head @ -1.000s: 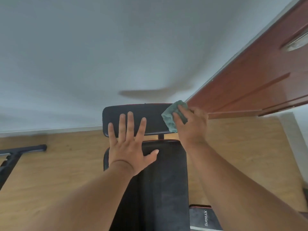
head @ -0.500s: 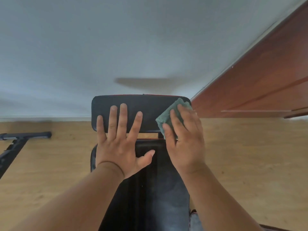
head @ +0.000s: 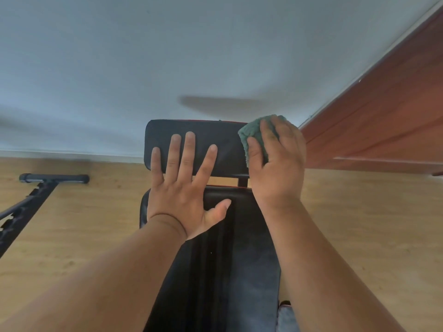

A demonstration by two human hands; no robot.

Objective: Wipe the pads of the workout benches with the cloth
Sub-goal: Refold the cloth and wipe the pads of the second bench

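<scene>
Slid back toward the head pad's right end: right hand, fingers and thumb curled over green cloth, most of it hidden beneath. Left hand flat, fingers spread, bridging both pads. Long bench pad cut off below. Black frame partly out of view left.

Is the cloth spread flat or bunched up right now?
Bunched: the green cloth sits as a thick wad under the right hand on the head pad.
</scene>
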